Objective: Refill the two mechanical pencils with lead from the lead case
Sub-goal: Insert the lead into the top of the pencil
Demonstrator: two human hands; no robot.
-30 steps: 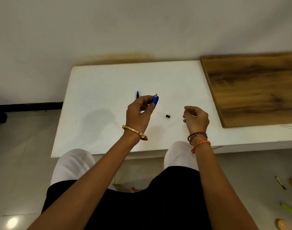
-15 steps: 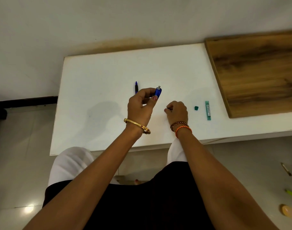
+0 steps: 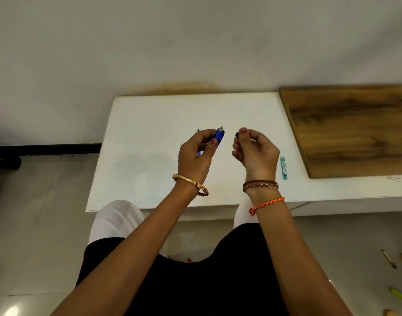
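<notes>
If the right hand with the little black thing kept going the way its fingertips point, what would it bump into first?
Probably the blue pencil held by the left hand. The right hand pinches the small black cap, pointing leftward at it; depth is unclear.

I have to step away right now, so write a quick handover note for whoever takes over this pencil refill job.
Left hand: grips the blue mechanical pencil, its open back end up and uncapped.
Right hand: pinches a small black cap at the fingertips, level with the pencil's end and apart from it.
Lead case: lies on the white table just right of the right hand.
Done: cannot tell from here whether lead has gone into this pencil.
Left: check for lead, fit the cap, then do the second pencil, which is not clearly in view.
</notes>
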